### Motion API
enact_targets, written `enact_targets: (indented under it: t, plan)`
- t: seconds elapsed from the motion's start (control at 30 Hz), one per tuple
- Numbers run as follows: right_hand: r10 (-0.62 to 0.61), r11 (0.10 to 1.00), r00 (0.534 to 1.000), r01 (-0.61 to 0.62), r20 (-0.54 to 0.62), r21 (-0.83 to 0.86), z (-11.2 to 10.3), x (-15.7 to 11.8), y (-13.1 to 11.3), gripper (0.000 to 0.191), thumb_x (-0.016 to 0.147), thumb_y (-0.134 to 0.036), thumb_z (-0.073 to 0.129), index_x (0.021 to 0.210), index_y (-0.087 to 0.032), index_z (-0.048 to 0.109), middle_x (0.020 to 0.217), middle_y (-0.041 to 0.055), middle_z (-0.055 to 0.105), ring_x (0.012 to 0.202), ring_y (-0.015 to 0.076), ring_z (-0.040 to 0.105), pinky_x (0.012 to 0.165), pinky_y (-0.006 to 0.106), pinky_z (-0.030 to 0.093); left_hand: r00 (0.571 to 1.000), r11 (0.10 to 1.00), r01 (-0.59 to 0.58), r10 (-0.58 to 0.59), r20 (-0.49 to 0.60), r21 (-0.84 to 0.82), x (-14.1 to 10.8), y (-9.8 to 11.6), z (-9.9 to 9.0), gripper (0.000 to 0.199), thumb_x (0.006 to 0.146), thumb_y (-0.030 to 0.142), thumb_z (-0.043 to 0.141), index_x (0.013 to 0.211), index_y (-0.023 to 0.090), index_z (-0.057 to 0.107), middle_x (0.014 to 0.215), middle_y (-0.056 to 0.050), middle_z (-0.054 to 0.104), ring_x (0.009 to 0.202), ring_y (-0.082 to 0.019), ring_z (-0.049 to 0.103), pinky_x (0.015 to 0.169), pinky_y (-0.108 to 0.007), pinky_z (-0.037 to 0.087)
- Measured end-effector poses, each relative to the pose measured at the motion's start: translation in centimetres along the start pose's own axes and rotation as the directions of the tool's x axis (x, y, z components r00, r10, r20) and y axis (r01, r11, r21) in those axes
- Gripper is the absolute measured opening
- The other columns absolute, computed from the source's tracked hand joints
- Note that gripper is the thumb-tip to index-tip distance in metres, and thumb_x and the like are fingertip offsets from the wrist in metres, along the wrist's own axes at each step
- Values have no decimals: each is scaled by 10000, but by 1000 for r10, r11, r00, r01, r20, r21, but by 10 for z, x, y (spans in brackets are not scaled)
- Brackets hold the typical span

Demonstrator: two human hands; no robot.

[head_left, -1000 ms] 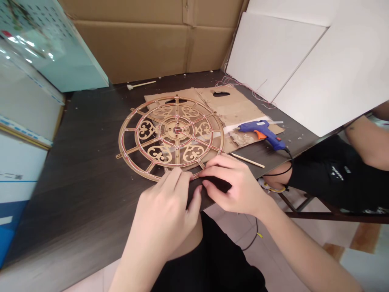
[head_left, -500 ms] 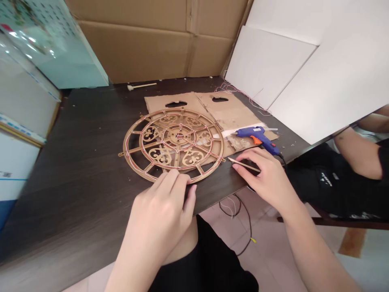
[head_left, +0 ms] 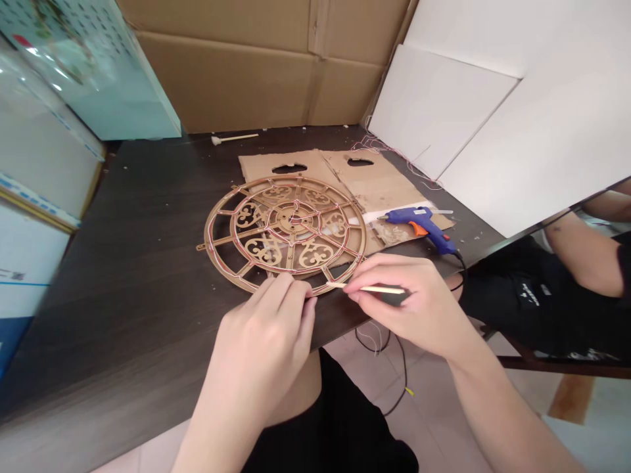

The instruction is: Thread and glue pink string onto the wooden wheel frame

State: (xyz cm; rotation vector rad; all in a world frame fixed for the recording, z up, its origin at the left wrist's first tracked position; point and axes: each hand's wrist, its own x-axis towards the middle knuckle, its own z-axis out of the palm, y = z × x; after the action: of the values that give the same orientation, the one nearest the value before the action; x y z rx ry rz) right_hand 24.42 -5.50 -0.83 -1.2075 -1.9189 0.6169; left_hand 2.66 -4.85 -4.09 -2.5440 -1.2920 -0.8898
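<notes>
A round, gold-brown openwork frame [head_left: 261, 234] with scroll ornaments lies partly on a flat cardboard sheet [head_left: 394, 177]. Red and white wire runs along its rings and around its centre. At the near rim, my left hand [head_left: 269, 328] is closed on the frame, fingertips over the edge. My right hand [head_left: 409, 295] pinches a thin pale wooden stick [head_left: 379, 289], whose tip is at the frame's near right rim, close to my left fingers. Whether the tip touches the wire I cannot tell.
Right of the frame, a blue glue gun [head_left: 419, 220] with an orange trigger rests on the cardboard. A stick with a whitish blob [head_left: 236, 138] lies at the back of the dark table [head_left: 138, 217]. White panels [head_left: 444, 105] stand at the right, near another person's arm [head_left: 586, 246].
My right hand has moved left with the stick, bringing its tip from beside the frame to the near rim. My left hand keeps its hold. The view has shifted slightly.
</notes>
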Motion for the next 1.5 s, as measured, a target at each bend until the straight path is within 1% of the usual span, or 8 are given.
enact_targets:
  t: [0.1, 0.27, 0.37, 0.47, 0.57, 0.7, 1.07, 1.5]
  plan:
    - [-5, 1000, 1000, 4, 20, 29, 5, 3, 0, 196, 886, -52, 690, 911, -202, 813, 930, 28, 783, 803, 170, 744, 702, 265, 601, 1000, 1000, 5, -5, -8, -13, 0, 0, -1, 132, 994, 145, 575, 874, 167, 625, 769, 2, 569, 679, -166, 576, 551, -326, 391]
    - [5, 1000, 995, -2, -95, 23, 16, 5, 1, 95, 866, -117, 754, 848, -199, 797, 821, 21, 778, 711, 171, 727, 623, 263, 588, 1000, 1000, 12, -12, -6, -18, -1, 1, -1, 137, 989, 139, 576, 860, 173, 607, 768, 2, 560, 668, -168, 561, 543, -334, 380]
    - [13, 999, 994, -9, -109, 33, 23, 6, 2, 86, 873, -141, 756, 808, -195, 770, 757, 2, 760, 650, 148, 694, 573, 236, 548, 1000, 999, 27, -27, 4, -20, -1, 1, 0, 135, 984, 130, 572, 860, 174, 603, 763, 4, 553, 658, -167, 550, 542, -335, 373]
    - [-18, 1000, 989, 14, -143, -28, 27, 7, 4, 156, 893, -180, 760, 740, -189, 734, 662, -17, 713, 564, 119, 620, 524, 232, 464, 999, 999, 35, -35, 7, -20, -1, 1, 1, 140, 973, 117, 570, 850, 176, 598, 761, 3, 552, 652, -167, 541, 539, -335, 365]
    - [-67, 992, 966, 38, -249, -119, 31, 7, 6, 300, 907, -220, 773, 634, -181, 655, 559, -30, 625, 498, 98, 530, 503, 246, 396, 999, 999, 30, -30, 10, -10, 0, 1, 1, 146, 971, 112, 560, 847, 177, 599, 768, -1, 560, 656, -170, 540, 542, -337, 363]
    - [-171, 969, 932, 101, -320, -225, 35, 8, 9, 405, 943, -226, 746, 586, -185, 558, 519, -33, 543, 478, 91, 462, 502, 257, 370, 1000, 999, 31, -31, 7, -10, 0, 1, 1, 153, 975, 114, 555, 841, 177, 595, 767, -2, 565, 646, -167, 531, 541, -335, 361]
    - [-274, 944, 945, 229, -177, -237, 32, 16, 11, 287, 976, -175, 686, 715, -197, 567, 620, -28, 554, 565, 108, 490, 556, 248, 406, 1000, 999, 30, -30, -4, -11, 0, 1, 0, 179, 986, 116, 531, 832, 181, 597, 767, -14, 604, 641, -166, 548, 535, -324, 357]
    - [-239, 956, 967, 218, -87, -199, 29, 16, 12, 253, 994, -184, 669, 760, -196, 574, 670, -25, 553, 610, 112, 500, 590, 249, 417, 999, 999, 35, -35, 17, -8, -1, 2, 0, 147, 974, 118, 561, 845, 175, 603, 783, -13, 599, 680, -179, 574, 550, -331, 374]
